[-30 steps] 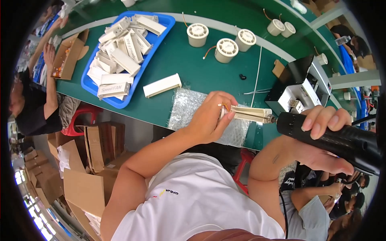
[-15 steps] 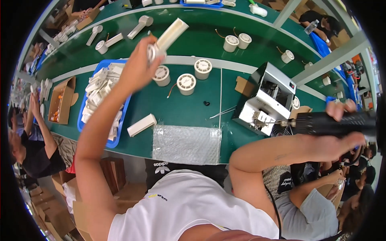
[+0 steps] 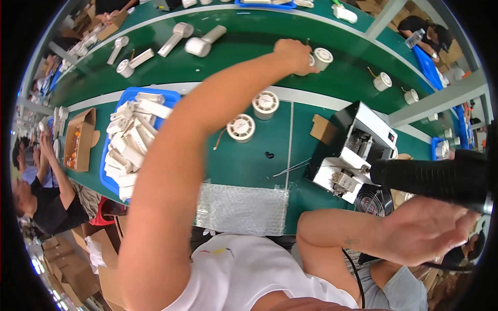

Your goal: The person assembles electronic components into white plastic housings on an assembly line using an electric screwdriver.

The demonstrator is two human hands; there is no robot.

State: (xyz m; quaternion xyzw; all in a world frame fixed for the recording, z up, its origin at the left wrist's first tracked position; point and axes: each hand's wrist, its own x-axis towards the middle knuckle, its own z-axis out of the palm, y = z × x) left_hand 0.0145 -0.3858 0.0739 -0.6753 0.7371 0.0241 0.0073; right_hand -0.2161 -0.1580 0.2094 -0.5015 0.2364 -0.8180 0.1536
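My left hand (image 3: 293,54) reaches across to the green belt, its fingers closed round a white round fan housing (image 3: 311,60) that is mostly hidden behind them. Touching or close beside that one stands another white fan housing (image 3: 323,58). My right hand (image 3: 423,228) is open, palm up and fingers stretched out, just below a black power screwdriver (image 3: 430,173). On the green table between my arms stand two fan housings with slotted tops, one (image 3: 240,128) with an orange wire and another (image 3: 265,104) behind it. My left forearm hides part of the table.
A blue tray (image 3: 110,180) heaped with white handle shells stands left, beside a cardboard box (image 3: 79,139). Bubble wrap (image 3: 244,207) lies at the front edge. A metal-cased machine (image 3: 353,150) stands right. Fan assemblies (image 3: 198,47) lie along the belt; other people sit nearby.
My left hand has left the fan with its handle on the belt and moved right onto another housing. My right hand has come off the screwdriver and dropped below it.
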